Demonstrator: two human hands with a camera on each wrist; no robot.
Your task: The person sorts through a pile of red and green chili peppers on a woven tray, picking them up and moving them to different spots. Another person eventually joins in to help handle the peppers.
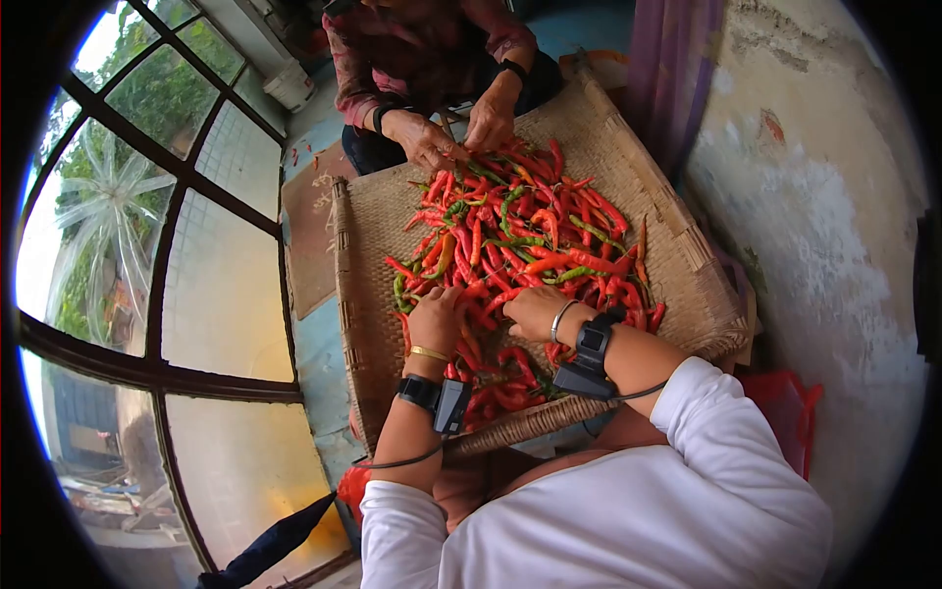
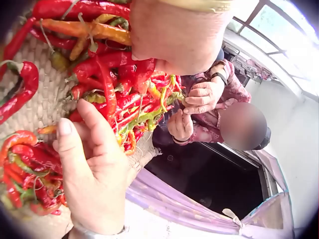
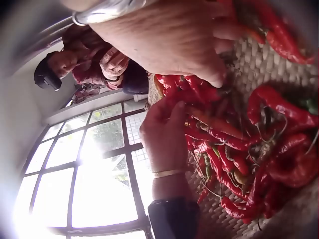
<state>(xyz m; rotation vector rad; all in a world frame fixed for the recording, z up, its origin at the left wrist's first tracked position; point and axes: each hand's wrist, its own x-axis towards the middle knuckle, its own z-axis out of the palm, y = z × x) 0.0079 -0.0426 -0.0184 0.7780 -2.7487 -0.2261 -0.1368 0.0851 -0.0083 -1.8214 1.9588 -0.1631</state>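
Observation:
Red chili peppers [image 1: 510, 257], with some green and orange ones among them, lie heaped on a woven bamboo tray [image 1: 677, 231]. My left hand [image 1: 435, 319], with a gold bracelet, reaches down to the near left of the heap. In the left wrist view a red chili [image 2: 144, 73] shows right by that hand; whether its hidden fingers grip it I cannot tell. To the right, my right hand [image 1: 540, 314], with a silver bracelet, is low over the chilies. Its thumb and index finger stand apart in the left wrist view, with nothing between them.
Across the tray sits a person [image 1: 422, 59] in a patterned top, both hands at the far end of the heap. A framed window [image 1: 177, 236] stands on the left and a worn wall [image 1: 805, 226] on the right. A red plastic container [image 1: 785, 412] is at the lower right.

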